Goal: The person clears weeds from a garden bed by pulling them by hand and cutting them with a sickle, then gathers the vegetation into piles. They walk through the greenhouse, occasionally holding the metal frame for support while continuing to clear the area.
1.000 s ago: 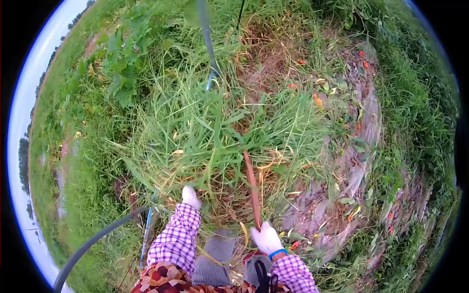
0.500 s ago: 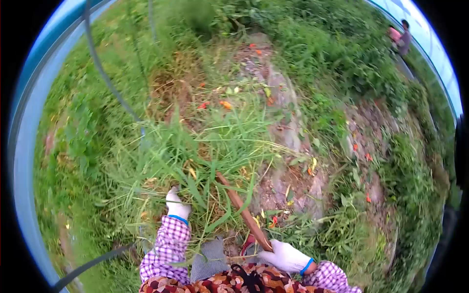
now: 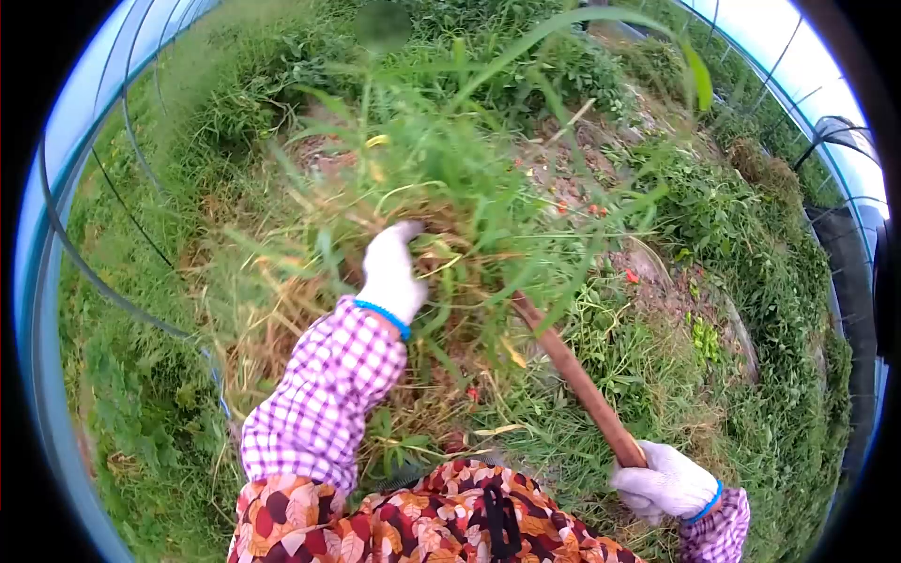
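Note:
My left hand (image 3: 392, 274), in a white glove with a blue cuff, is closed on a thick clump of grass (image 3: 469, 178). Motion blurs the hand and the blades, and the clump hides the fingertips. Lower right, my gloved right hand (image 3: 666, 480) wraps round the end of a long wooden handle (image 3: 582, 380). From there the handle slants up and left into the grass. Its far end is hidden beneath the clump, so the tool's kind does not show. Dry straw-coloured stems (image 3: 272, 319) surround my left hand.
Red peppers (image 3: 597, 210) are scattered over the ground on the right, with some yellow-green ones (image 3: 704, 340). Dense green plants (image 3: 141, 422) grow on the left. Curved greenhouse hoops (image 3: 103, 286) and plastic film line both sides.
My left hand has risen, shifting the clump of grass up and away. My right hand has moved right with the handle. The view has swung, and the distant people are out of sight.

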`<state>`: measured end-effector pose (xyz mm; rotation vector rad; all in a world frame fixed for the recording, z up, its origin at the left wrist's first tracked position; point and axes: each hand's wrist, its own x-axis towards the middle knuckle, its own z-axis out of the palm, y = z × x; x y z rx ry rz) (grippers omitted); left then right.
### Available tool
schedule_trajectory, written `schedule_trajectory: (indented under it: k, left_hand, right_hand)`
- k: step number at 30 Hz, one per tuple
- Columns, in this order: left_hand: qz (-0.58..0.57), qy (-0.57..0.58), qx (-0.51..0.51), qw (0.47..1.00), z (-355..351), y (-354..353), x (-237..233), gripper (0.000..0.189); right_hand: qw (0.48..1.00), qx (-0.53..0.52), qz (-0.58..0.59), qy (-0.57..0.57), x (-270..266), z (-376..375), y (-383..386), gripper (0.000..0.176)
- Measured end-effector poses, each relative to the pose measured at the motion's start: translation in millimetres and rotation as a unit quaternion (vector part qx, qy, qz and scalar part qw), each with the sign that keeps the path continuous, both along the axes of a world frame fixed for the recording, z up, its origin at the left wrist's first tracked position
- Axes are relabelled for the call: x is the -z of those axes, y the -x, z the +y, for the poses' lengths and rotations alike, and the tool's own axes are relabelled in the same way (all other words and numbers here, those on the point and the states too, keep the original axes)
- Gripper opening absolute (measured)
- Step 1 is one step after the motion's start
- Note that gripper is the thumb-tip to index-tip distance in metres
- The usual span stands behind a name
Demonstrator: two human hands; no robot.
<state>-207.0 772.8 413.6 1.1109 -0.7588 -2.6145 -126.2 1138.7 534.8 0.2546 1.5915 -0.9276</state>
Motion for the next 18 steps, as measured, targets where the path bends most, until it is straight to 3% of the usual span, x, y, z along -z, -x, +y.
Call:
schedule_trajectory:
  k: [2, 3, 4, 5, 6, 7, 8, 9, 11, 12, 13, 14, 16, 17, 18]
  left_hand:
    - [-0.118, 0.119, 0.046, 0.985, 35.9, 41.0, 3.2, 0.049]
    - [-0.055, 0.193, 0.123, 0.972, 48.4, 55.4, 20.3, 0.047]
    - [-0.066, 0.266, 0.253, 0.928, 59.3, 63.9, 23.9, 0.062]
    - [-0.090, 0.278, 0.312, 0.904, 78.5, 65.9, 21.0, 0.073]
    - [-0.053, 0.382, 0.383, 0.839, 88.6, 62.2, 29.1, 0.076]
    - [-0.041, 0.428, 0.528, 0.732, 94.1, 62.4, 40.0, 0.075]
    - [-0.082, 0.494, 0.589, 0.634, 112.9, 60.7, 57.2, 0.075]
    - [-0.068, 0.542, 0.623, 0.561, 128.7, 47.2, 75.4, 0.074]
    - [0.028, 0.697, 0.557, 0.451, 144.6, 13.1, 98.1, 0.072]
    - [0.057, 0.704, 0.554, 0.441, 124.0, -15.9, 68.6, 0.070]
    - [0.106, 0.727, 0.526, 0.428, 112.9, -34.3, 80.3, 0.065]
    - [0.150, 0.753, 0.457, 0.449, 101.5, -54.8, 113.0, 0.057]
    - [0.066, 0.726, 0.492, 0.476, 46.4, -113.9, 114.7, 0.049]
    - [-0.028, 0.732, 0.505, 0.457, 18.8, -148.8, 123.9, 0.046]
    - [-0.115, 0.717, 0.497, 0.475, -9.2, -192.0, 133.6, 0.045]
  right_hand:
    - [0.991, 0.137, 0.004, -0.004, 0.7, 12.3, -12.1, 0.020]
    - [0.981, 0.192, 0.008, 0.001, 16.5, 20.8, -16.5, 0.020]
    - [0.972, 0.234, 0.029, 0.024, 25.4, 17.3, -28.3, 0.015]
    - [0.966, 0.251, 0.016, 0.057, 36.5, 23.8, -33.2, 0.011]
    - [0.962, 0.267, 0.058, 0.026, 57.4, 7.0, -35.5, 0.017]
    - [0.934, 0.337, -0.023, 0.116, 109.4, 27.7, -32.7, 0.017]
    - [0.894, 0.409, -0.100, 0.155, 154.6, 27.1, -19.2, 0.018]
    - [0.839, 0.481, -0.176, 0.185, 195.7, 21.3, -4.3, 0.022]
    - [0.799, 0.546, -0.137, 0.214, 276.4, 11.9, 27.9, 0.036]
    - [0.806, 0.558, -0.081, 0.181, 307.1, 9.6, 43.3, 0.039]
    - [0.812, 0.564, -0.024, 0.147, 329.2, 9.9, 58.4, 0.042]
    - [0.802, 0.580, 0.023, 0.142, 341.8, 14.6, 69.1, 0.040]
    - [0.777, 0.612, 0.098, 0.108, 346.0, 24.8, 78.8, 0.035]
    - [0.774, 0.624, 0.084, 0.073, 308.9, 7.8, 72.9, 0.031]
    - [0.789, 0.599, 0.134, 0.011, 302.3, 6.3, 70.8, 0.028]
